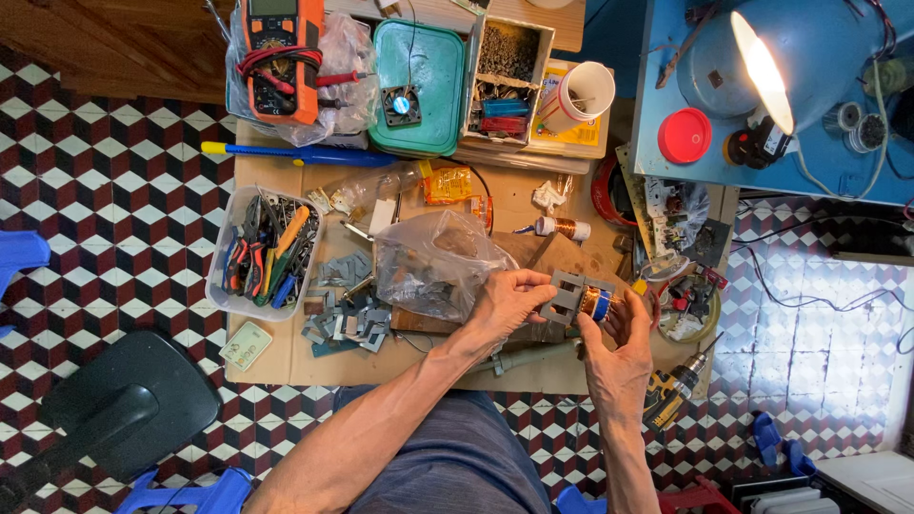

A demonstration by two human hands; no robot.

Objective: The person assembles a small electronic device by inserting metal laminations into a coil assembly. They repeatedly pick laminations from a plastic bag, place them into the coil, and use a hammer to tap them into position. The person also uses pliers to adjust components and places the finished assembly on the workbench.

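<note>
Both hands grip a small copper-wound transformer (583, 301) above the surface (276, 357): the left hand (509, 303) pinches its grey plates, the right hand (624, 328) cups the coil end. Best held level, plates squared. A plastic bag (433, 262) and loose plates (343, 319) crowd the left.

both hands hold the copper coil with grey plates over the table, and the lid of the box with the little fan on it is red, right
Not quite: the box lid under the little fan is green, not red, as the head view shows. Both the left hand and right hand do hold the copper coil.
</note>
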